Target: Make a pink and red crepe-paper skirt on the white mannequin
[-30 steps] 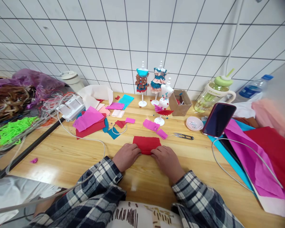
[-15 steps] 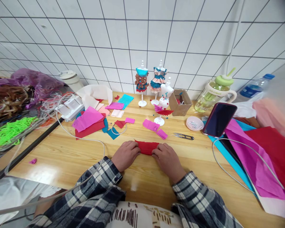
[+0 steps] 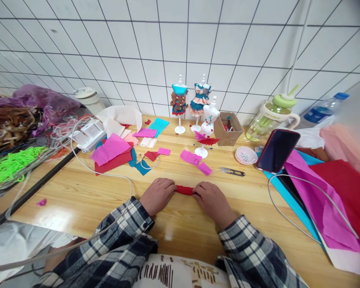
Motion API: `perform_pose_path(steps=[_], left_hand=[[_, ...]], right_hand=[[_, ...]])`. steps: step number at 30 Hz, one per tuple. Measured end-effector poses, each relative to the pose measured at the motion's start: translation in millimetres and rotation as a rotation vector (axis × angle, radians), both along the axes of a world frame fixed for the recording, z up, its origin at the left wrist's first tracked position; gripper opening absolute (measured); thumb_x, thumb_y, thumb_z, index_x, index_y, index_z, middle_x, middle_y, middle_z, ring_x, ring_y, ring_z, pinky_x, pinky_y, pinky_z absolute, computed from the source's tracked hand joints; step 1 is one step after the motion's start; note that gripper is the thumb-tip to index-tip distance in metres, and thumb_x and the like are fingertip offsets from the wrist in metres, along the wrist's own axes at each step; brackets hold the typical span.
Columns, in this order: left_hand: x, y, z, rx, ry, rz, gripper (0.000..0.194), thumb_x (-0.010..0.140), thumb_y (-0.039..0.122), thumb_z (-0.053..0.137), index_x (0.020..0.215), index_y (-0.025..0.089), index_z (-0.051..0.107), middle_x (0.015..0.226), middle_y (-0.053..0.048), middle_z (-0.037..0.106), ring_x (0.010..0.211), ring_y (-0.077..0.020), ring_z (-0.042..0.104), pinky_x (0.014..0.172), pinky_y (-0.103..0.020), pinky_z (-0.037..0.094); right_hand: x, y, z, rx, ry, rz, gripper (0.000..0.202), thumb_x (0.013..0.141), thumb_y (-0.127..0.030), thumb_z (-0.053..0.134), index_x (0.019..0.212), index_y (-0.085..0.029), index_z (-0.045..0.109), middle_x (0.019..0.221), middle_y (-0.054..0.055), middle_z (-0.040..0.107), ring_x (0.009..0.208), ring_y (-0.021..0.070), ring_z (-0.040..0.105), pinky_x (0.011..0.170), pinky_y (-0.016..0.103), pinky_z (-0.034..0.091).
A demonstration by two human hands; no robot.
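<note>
A narrow folded strip of red paper [image 3: 184, 190] lies on the wooden table [image 3: 102, 204] between my two hands. Its left end is held in the closed fingers of my left hand [image 3: 158, 195]. My right hand [image 3: 213, 201] pinches the right end, fingers pressed together. Beyond the hands are magenta crepe pieces [image 3: 191, 157] and black-handled thread snips [image 3: 232, 171]. Small mannequins stand further back; the nearest [image 3: 209, 124] wears a red and pink skirt.
A phone [image 3: 277, 151] leans upright before a green-lidded bottle [image 3: 265, 120]. Near it sit a bowl of beads [image 3: 246, 155] and a cardboard box [image 3: 228, 130]. A white cable [image 3: 131, 188] crosses my left sleeve. Coloured sheets [image 3: 327, 200] lie at right.
The red paper between my hands has gone from a wider band to a narrow strip, its far edge now nearer me. Both hands keep hold at nearly the same place.
</note>
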State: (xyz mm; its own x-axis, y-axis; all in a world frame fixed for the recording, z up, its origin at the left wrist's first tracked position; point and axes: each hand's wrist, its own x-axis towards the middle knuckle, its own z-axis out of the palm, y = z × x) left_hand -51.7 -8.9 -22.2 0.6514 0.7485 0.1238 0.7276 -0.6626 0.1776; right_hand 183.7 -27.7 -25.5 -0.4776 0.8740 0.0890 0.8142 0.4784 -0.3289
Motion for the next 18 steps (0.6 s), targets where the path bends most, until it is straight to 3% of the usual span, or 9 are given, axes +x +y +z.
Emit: perform_pose_path(steps=[4, 10, 13, 16, 18], left_hand=[[-2, 1, -1.4, -0.021, 0.01, 0.001, 0.02, 0.092, 0.019, 0.05, 0.107, 0.019, 0.063, 0.094, -0.006, 0.065, 0.091, -0.0203, 0.058, 0.085, -0.037, 0.043], [-5, 5, -5.9, -0.024, 0.007, -0.003, 0.018, 0.092, 0.02, 0.048, 0.1, 0.02, 0.064, 0.091, -0.005, 0.065, 0.089, -0.0188, 0.059, 0.085, -0.036, 0.04], [-3, 3, 1.4, -0.024, 0.017, 0.004, 0.021, 0.093, 0.021, 0.045, 0.099, 0.021, 0.065, 0.091, -0.005, 0.066, 0.088, -0.0191, 0.059, 0.086, -0.038, 0.039], [4, -6, 19.1, 0.007, -0.025, 0.042, 0.03, 0.089, 0.025, 0.05, 0.116, 0.021, 0.06, 0.113, -0.009, 0.064, 0.11, -0.025, 0.053, 0.099, -0.044, 0.034], [14, -13, 31.3, 0.032, -0.048, 0.026, 0.06, 0.083, 0.033, 0.057, 0.139, 0.016, 0.041, 0.139, -0.014, 0.048, 0.131, -0.0305, 0.037, 0.109, -0.049, 0.025]], right_hand=[[5, 1, -0.6, -0.027, -0.023, -0.031, 0.014, 0.091, -0.023, 0.056, 0.102, -0.022, 0.065, 0.089, 0.004, 0.064, 0.087, 0.0185, 0.057, 0.08, 0.032, 0.042], [13, 2, -2.6, -0.02, 0.078, -0.049, 0.009, 0.089, -0.024, 0.059, 0.085, -0.021, 0.066, 0.09, 0.004, 0.06, 0.088, 0.0187, 0.054, 0.081, 0.032, 0.043], [14, 0, -3.7, -0.001, 0.096, -0.04, 0.008, 0.089, -0.021, 0.057, 0.085, -0.019, 0.063, 0.095, 0.005, 0.061, 0.09, 0.0191, 0.053, 0.082, 0.032, 0.042], [9, -3, -4.5, 0.084, -0.004, 0.016, 0.008, 0.091, -0.018, 0.052, 0.089, -0.018, 0.061, 0.097, 0.007, 0.063, 0.089, 0.0199, 0.054, 0.082, 0.033, 0.04], [4, -6, -4.6, 0.126, -0.087, 0.043, 0.01, 0.092, -0.016, 0.05, 0.089, -0.018, 0.059, 0.088, 0.007, 0.063, 0.083, 0.0201, 0.054, 0.077, 0.033, 0.038]])
